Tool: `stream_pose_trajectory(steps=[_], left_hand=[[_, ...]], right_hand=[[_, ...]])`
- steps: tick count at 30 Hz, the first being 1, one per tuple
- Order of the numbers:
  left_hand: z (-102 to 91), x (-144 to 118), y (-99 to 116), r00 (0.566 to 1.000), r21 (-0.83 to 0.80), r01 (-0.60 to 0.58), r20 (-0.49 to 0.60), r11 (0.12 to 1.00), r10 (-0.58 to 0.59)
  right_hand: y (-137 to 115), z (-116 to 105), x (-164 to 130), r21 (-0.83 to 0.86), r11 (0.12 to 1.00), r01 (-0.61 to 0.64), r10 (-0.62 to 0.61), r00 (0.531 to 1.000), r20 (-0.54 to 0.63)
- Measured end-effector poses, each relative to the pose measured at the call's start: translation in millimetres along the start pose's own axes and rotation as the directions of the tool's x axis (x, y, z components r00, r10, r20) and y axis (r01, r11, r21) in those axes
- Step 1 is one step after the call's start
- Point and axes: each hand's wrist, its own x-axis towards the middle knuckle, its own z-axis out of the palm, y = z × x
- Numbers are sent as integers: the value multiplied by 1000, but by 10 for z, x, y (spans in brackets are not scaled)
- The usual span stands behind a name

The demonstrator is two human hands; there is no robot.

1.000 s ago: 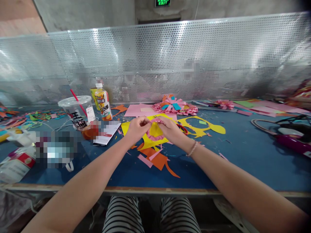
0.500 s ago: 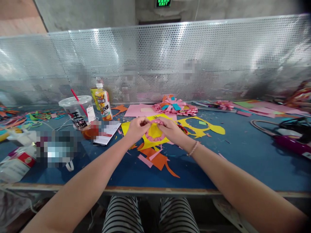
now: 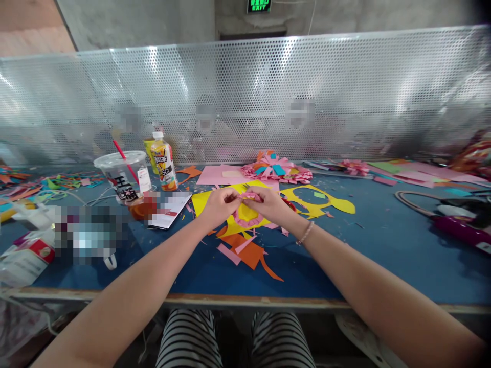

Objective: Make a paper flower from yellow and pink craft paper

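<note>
My left hand and my right hand meet over the middle of the blue table. Between them they pinch the top of a pink pleated paper ring, which hangs just above a yellow paper sheet. Fingers of both hands are closed on the ring's upper edge. Orange and pink paper scraps lie on the table just in front of my hands.
A plastic cup with a red straw and a juice bottle stand at the left. Finished paper flowers lie behind. A yellow cut-out sheet is at the right, a glue gun with cable farther right. Perforated metal screen at the back.
My hands have drawn slightly closer together on the ring's top edge. The ring has shifted a little; nothing else on the table has moved.
</note>
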Motion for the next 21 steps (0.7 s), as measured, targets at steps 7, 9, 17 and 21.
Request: stream_pose_trajectory(steps=[7,9,17,21], left_hand=[[9,11,-31,998,-89,59,38,994,-56],[14,22,-47,998,-93,65,32,994,-62],[19,35,-74,996,-121,87,11,989,-86],[9,35,-66,995,-109,98,10,989,-98]], right_hand=[[-41,6,-15,50,999,0,-2,999,38],[-46,10,-11,77,997,-16,13,999,33],[-58,12,-3,94,994,-62,54,994,91],[-71,3,-15,31,997,-72,68,992,111]])
